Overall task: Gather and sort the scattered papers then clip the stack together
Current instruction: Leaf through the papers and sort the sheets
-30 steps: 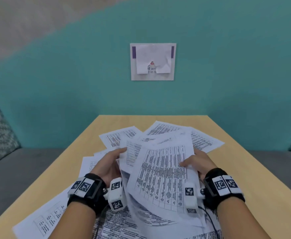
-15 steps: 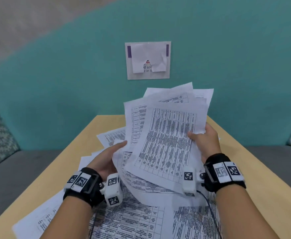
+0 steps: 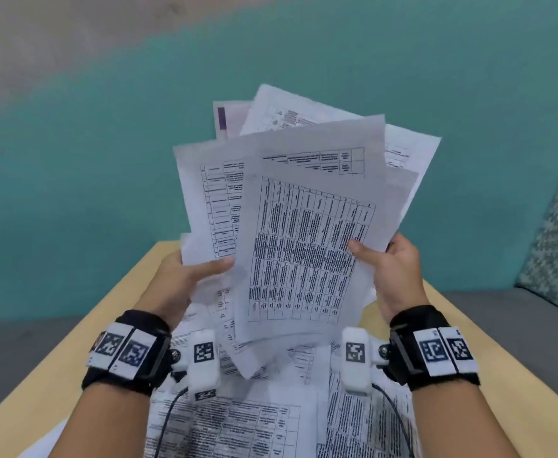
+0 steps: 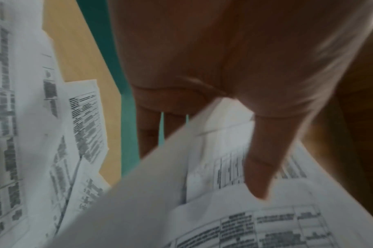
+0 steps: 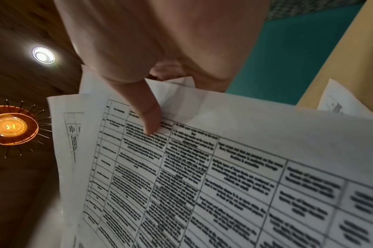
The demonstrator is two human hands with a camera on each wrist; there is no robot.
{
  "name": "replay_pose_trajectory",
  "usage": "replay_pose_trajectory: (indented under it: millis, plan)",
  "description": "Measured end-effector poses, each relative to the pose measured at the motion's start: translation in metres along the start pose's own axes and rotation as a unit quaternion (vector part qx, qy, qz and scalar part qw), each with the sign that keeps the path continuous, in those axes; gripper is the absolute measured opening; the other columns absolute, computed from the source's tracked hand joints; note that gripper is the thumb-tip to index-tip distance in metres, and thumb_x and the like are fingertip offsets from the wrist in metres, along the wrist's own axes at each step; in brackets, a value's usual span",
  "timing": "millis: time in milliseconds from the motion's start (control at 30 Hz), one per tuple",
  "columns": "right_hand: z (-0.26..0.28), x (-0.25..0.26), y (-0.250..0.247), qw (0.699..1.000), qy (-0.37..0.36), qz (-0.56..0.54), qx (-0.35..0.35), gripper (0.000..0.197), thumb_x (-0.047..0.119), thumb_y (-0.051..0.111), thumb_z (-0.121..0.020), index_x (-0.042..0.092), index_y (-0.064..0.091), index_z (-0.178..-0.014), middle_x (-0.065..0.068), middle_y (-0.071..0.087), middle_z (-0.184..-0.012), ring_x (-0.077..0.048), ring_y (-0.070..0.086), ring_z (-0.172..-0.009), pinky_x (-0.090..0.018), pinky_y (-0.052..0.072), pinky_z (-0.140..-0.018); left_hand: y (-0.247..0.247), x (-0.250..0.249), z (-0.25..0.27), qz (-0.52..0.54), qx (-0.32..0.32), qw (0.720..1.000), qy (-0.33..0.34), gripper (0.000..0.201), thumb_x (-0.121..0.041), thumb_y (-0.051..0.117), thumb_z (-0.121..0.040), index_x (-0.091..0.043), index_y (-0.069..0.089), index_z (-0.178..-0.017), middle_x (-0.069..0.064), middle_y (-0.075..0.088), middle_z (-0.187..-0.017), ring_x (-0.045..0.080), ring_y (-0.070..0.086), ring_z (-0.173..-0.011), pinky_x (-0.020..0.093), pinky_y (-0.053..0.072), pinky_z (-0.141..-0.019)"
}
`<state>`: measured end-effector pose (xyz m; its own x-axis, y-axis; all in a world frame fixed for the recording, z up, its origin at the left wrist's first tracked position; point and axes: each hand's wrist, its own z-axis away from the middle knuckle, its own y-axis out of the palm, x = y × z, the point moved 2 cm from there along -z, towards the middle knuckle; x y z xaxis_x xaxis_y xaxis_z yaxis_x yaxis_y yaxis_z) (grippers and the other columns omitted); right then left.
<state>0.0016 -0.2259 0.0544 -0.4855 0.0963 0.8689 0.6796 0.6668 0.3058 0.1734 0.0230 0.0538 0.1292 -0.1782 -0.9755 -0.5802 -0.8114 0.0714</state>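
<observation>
A fanned, uneven bundle of printed table sheets (image 3: 304,226) is held up in front of me, well above the wooden table (image 3: 112,319). My left hand (image 3: 191,276) grips its left edge, thumb on the front (image 4: 259,176) and fingers behind. My right hand (image 3: 380,259) grips the right edge, its thumb (image 5: 149,117) pressing on the top sheet (image 5: 202,167). More printed sheets (image 3: 237,421) lie scattered on the table below my wrists. No clip is in view.
A teal wall (image 3: 72,160) rises behind the table. Grey seating with patterned cushions (image 3: 555,239) flanks it on both sides. A notice on the wall (image 3: 228,117) peeks out behind the bundle. Loose sheets (image 4: 32,134) lie near the table's far edge.
Both hands have lifted the gathered bundle from the table up to about wall-notice height, tilting it upright. The left hand went from loosely touching the sheets to gripping their left edge.
</observation>
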Motion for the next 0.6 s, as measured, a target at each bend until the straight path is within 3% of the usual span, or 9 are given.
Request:
replay_pose_trajectory:
  millis: [67,100,233,300,433,600]
  plan:
    - [0.002,0.003,0.005,1.0,-0.01,-0.012,0.008,0.029,-0.007,0.072,-0.084,0.019,0.069,-0.098,0.014,0.079,-0.089,-0.001,0.074,-0.085,-0.014,0.056,-0.072,0.001,-0.006,-0.002,0.001,-0.059,0.998,0.033,0.035,-0.003,0.083,-0.078,-0.007,0.076,-0.112,0.008,0.082,-0.106,0.029,0.079,-0.101,0.044,0.059,-0.094]
    - [0.003,0.005,0.009,1.0,-0.013,-0.017,0.011,0.028,-0.006,0.072,-0.084,0.019,0.069,-0.096,0.013,0.079,-0.088,-0.002,0.074,-0.084,-0.014,0.056,-0.072,0.0,-0.008,-0.002,-0.005,-0.075,0.996,0.049,0.032,-0.001,0.083,-0.079,-0.008,0.077,-0.109,0.007,0.083,-0.104,0.028,0.079,-0.098,0.043,0.06,-0.091]
    - [0.007,0.007,0.021,1.0,-0.021,-0.004,0.022,0.028,-0.005,0.069,-0.088,0.02,0.072,-0.099,0.009,0.079,-0.099,-0.011,0.074,-0.097,-0.022,0.058,-0.085,-0.006,-0.017,0.002,-0.005,-0.084,0.993,0.086,0.028,0.006,0.082,-0.075,-0.009,0.079,-0.098,0.007,0.083,-0.1,0.025,0.08,-0.095,0.041,0.061,-0.09]
    - [0.008,0.005,0.025,0.999,-0.019,0.019,0.025,0.026,-0.002,0.069,-0.09,0.023,0.072,-0.099,0.01,0.078,-0.102,-0.011,0.073,-0.101,-0.026,0.056,-0.091,-0.006,-0.019,0.004,0.0,-0.063,0.994,0.088,0.034,-0.004,0.087,-0.068,-0.008,0.078,-0.101,0.007,0.083,-0.102,0.023,0.079,-0.098,0.037,0.061,-0.089]
    - [0.012,-0.003,0.024,0.994,0.012,0.092,0.054,0.029,0.001,0.069,-0.091,0.028,0.073,-0.1,0.01,0.076,-0.103,-0.015,0.071,-0.102,-0.036,0.053,-0.097,-0.007,-0.006,0.005,-0.038,-0.039,0.998,0.035,0.058,-0.022,0.093,-0.056,-0.011,0.078,-0.111,0.003,0.082,-0.108,0.02,0.078,-0.104,0.042,0.053,-0.1]
    - [0.014,-0.003,0.023,0.99,0.029,0.119,0.075,0.033,-0.001,0.068,-0.09,0.032,0.071,-0.093,0.016,0.073,-0.098,-0.008,0.068,-0.099,-0.035,0.05,-0.098,-0.01,0.004,-0.001,-0.034,-0.095,0.995,0.027,0.038,0.002,0.09,-0.069,-0.009,0.078,-0.104,0.006,0.083,-0.101,0.025,0.08,-0.094,0.043,0.06,-0.092]
